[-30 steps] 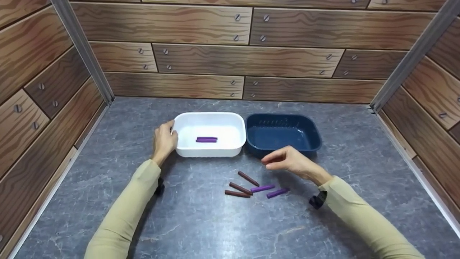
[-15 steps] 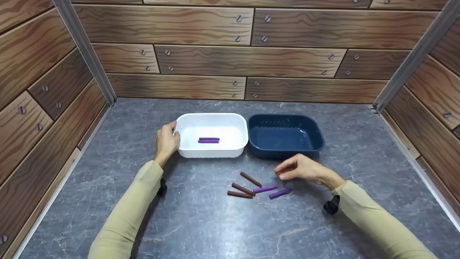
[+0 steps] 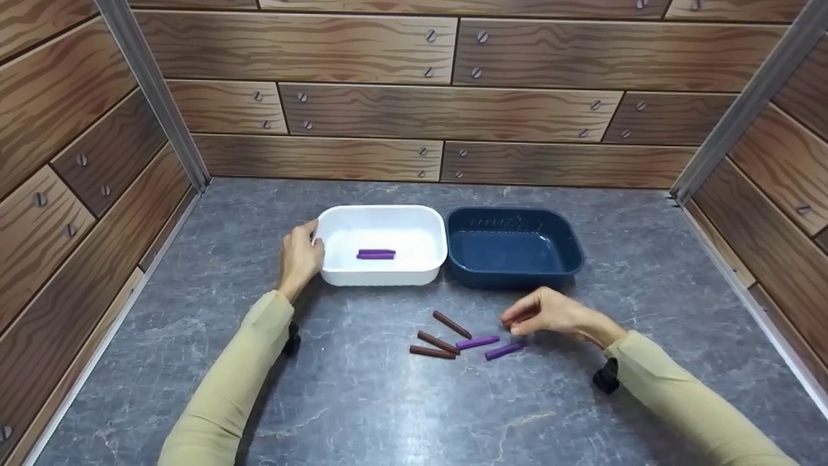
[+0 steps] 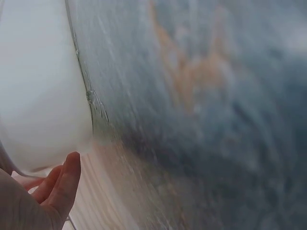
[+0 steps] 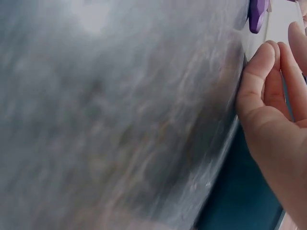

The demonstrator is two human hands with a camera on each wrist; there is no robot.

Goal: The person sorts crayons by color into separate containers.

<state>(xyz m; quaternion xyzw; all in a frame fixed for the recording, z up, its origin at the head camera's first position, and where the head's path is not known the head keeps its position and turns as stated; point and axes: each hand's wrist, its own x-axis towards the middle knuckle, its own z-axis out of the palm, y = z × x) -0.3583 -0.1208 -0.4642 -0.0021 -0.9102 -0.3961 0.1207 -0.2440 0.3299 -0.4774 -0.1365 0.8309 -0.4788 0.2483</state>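
In the head view, my left hand [image 3: 301, 260] rests against the left end of a white plastic tub [image 3: 381, 277]. Its fingers [image 4: 67, 179] touch the tub's outer wall in the left wrist view. Inside that tub lie two purple crayons [image 3: 376, 254], side by side. My right hand [image 3: 556, 315] hovers with nothing in it, just beyond a purple crayon [image 3: 505, 351]; its thumb and fingers are apart. Another purple crayon [image 3: 478, 342] lies left of that one. Beside these are three brown crayons, an upper one [image 3: 451, 324], a middle one [image 3: 438, 342] and a lower one [image 3: 432, 352].
A dark blue tub [image 3: 514, 278] stands against the white tub's right side, behind my right hand. All of this sits on a grey marbled tabletop [image 3: 362, 401]. Wood-patterned walls [image 3: 362, 110] close off the back and both sides.
My right hand has moved from the blue tub's front edge right and towards me, close to the purple crayons. My left hand stays at the white tub. The crayons lie as before.
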